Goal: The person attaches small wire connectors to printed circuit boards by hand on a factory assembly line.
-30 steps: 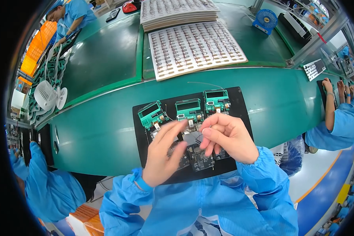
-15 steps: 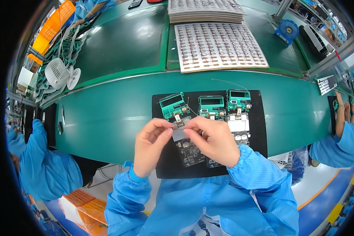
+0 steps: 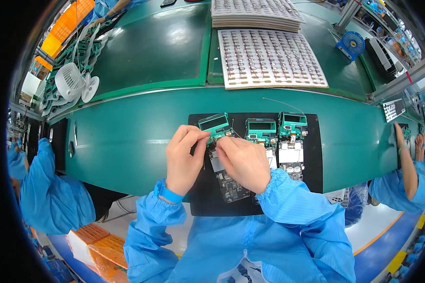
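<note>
On a black mat lie three circuit boards, each with a green plastic frame at its far end. My hands meet over the left board, just below its green frame. My left hand is closed in a pinch at the frame's lower left corner, and a thin wire shows beneath it. Beside it my right hand is also pinched, fingertips down on the board's upper part; what they grip is hidden. Right of them are the middle green frame and right green frame. My right hand partly covers the middle board.
Beyond the green table rests a white foam tray with rows of small wired parts, near a stack of similar trays. A white fan stands left, a blue fan right. Co-workers in blue sit at both sides.
Both hands have moved away from me, from the board's middle up to the green frame. My fingertips are now at the frame's lower edge. The view has shifted slightly.
</note>
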Demonstrator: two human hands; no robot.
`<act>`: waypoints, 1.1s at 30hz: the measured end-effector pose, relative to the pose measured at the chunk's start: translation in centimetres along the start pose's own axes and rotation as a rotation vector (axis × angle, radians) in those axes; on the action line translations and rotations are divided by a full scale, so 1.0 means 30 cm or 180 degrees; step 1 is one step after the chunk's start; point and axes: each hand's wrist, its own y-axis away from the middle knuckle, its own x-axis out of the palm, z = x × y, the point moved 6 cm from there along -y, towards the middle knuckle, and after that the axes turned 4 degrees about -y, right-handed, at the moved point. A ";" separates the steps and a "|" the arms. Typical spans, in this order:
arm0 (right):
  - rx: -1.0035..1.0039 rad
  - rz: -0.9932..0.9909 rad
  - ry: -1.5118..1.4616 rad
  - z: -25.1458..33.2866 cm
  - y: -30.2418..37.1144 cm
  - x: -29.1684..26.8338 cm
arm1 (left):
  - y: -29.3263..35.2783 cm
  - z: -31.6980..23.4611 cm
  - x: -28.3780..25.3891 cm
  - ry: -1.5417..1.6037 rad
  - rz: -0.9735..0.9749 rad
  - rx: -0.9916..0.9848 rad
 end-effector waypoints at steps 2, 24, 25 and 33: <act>0.0047 0.0013 0.0102 0.003 0.001 -0.009 | 0.001 -0.002 0.005 0.0005 0.0009 0.0028; 0.0045 -0.0735 0.1918 -0.146 0.110 -0.319 | 0.058 -0.004 -0.005 -0.1282 0.0406 0.0517; -0.0101 -0.0488 0.2306 -0.137 0.103 -0.299 | 0.057 -0.002 -0.015 -0.1155 0.0358 0.0480; -0.0134 -0.0614 0.2636 -0.165 0.064 -0.271 | 0.054 -0.025 -0.013 -0.1964 0.0446 0.1183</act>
